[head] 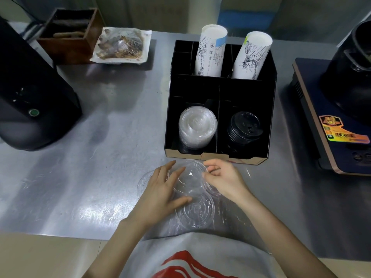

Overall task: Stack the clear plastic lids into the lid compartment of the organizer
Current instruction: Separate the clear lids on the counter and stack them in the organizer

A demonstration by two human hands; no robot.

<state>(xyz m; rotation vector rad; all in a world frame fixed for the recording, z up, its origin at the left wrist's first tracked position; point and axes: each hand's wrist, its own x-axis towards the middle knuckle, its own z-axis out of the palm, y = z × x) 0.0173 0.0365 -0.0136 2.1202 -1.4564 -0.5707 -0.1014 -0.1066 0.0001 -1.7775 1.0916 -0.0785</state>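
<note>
Just before the organizer (216,155), left hand (160,193) spread flat, right hand (224,177) pinching a clear lid (190,177); squaring edges first should help stacking.

Orange sticker (331,122) on induction cooker (329,125): roughly "4500"; other print illegible.

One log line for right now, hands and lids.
left hand: on loose clear lids | right hand: pinching lid rim | stack of clear lids: front-left organizer compartment | loose lids on counter
</note>
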